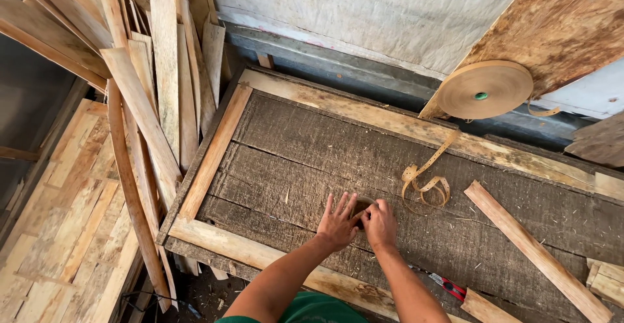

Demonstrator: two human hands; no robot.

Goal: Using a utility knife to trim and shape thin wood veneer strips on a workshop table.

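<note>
We see two bare hands meeting on a rough, dark wooden panel point(390, 167) edged with paler strips: the left hand point(337, 222) lies flat, fingers spread, and the right hand point(380, 224) is curled, pinching a small brownish piece point(361, 205) just between them. To the far right, a big tan tape roll point(484, 89) leans against a board, its loose tape point(426, 177) trailing down and coiling just right of the hands.
</note>
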